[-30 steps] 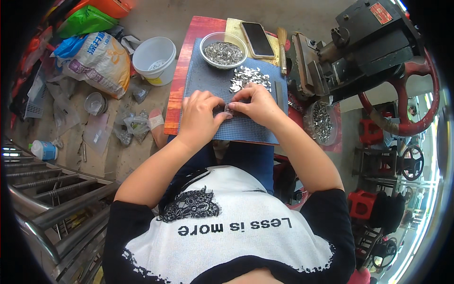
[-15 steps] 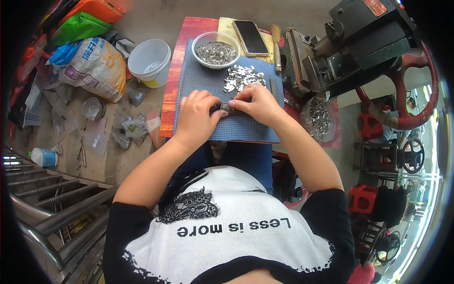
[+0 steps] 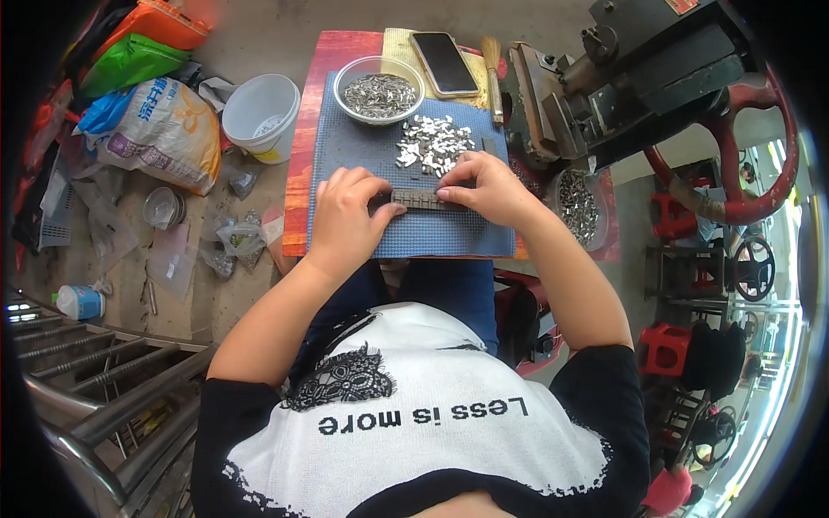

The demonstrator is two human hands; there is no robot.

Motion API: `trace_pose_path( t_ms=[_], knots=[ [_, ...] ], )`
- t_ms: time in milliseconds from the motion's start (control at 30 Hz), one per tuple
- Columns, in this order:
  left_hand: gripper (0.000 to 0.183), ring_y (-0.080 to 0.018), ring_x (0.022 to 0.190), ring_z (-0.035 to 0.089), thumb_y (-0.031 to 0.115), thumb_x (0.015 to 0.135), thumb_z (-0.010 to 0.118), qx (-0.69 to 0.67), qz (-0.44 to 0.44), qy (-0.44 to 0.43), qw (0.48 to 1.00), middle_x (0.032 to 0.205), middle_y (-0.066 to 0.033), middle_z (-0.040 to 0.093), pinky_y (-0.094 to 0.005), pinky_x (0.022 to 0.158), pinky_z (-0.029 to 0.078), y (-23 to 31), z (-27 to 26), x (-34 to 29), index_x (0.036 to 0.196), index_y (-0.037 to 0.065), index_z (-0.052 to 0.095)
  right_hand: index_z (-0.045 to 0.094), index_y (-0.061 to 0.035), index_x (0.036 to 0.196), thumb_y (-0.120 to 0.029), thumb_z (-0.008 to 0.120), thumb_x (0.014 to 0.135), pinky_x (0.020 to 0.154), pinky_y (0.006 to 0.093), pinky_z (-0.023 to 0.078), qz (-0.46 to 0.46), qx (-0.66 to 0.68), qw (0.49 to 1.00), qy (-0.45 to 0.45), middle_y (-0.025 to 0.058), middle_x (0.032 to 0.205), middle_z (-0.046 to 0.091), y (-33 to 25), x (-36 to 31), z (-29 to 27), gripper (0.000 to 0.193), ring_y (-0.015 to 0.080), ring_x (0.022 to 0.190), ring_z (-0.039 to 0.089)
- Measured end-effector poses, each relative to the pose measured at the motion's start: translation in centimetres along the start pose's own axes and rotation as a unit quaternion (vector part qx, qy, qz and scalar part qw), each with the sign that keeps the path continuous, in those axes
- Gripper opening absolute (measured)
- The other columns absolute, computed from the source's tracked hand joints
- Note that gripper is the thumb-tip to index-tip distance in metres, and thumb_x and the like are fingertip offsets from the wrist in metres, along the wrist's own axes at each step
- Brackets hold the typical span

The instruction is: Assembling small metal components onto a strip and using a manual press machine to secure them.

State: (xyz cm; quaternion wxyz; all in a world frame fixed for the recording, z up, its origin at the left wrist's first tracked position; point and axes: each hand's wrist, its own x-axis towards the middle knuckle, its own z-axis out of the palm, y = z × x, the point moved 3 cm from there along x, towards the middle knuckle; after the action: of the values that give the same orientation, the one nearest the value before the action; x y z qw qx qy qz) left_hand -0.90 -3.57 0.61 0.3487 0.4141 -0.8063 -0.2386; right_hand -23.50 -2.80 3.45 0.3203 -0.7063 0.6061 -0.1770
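A narrow grey metal block (image 3: 419, 200) with a row of notches lies crosswise on the blue ribbed mat (image 3: 345, 142). My left hand (image 3: 347, 207) grips its left end, thumb on the near side and fingers on the far side. Its right end is held between thumb and fingers of my right hand (image 3: 490, 190). Just beyond the block, small white and silvery metal pieces (image 3: 434, 145) are heaped on the mat. Behind them stands a clear plastic bowl (image 3: 342, 102) full of small, slim metal parts (image 3: 380, 95). Whether pieces sit in the notches is too small to tell.
A phone (image 3: 445, 65) rests on a yellow cloth at the table's back, beside a brush (image 3: 493, 82). On the right stands a dark machine with a red handwheel (image 3: 781, 155), near a tub of metal parts (image 3: 577, 207). A white bucket (image 3: 259, 116) is left of the table.
My right hand has slid to the right, away from my left hand, so the middle of the notched block now shows. The whole view has shifted slightly.
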Motion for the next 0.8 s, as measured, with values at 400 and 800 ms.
trace_pose_path(
  t_ms=[400, 800],
  knots=[
    [0.021, -0.0262, 0.093, 0.058, 0.021, 0.075, 0.082, -0.006, -0.007, -0.007, 1.0, 0.09, -0.0039, 0.066, -0.0385, 0.082, 0.04, 0.0, 0.0, 0.1, 0.088, 0.007, 0.073, 0.078, -0.0054, 0.089, -0.026, 0.082, 0.079, 0.077, 0.0375, 0.051, 0.01, -0.035, 0.999, 0.027, 0.0123, 0.088, 0.065, -0.4, -0.6, -0.3, 0.023, 0.0261, 0.086, 0.063],
    [0.021, -0.0255, 0.091, 0.058, 0.021, 0.075, 0.082, -0.01, -0.02, -0.013, 1.0, 0.09, -0.0034, 0.065, -0.0381, 0.081, 0.04, 0.1, 0.0, 0.1, 0.088, 0.007, 0.073, 0.077, -0.0021, 0.092, -0.023, 0.079, 0.081, 0.078, 0.0384, 0.051, 0.012, 0.013, 1.0, -0.004, 0.0149, 0.088, 0.068, 0.0, -0.6, -0.5, 0.023, 0.0275, 0.085, 0.065]
  ],
)
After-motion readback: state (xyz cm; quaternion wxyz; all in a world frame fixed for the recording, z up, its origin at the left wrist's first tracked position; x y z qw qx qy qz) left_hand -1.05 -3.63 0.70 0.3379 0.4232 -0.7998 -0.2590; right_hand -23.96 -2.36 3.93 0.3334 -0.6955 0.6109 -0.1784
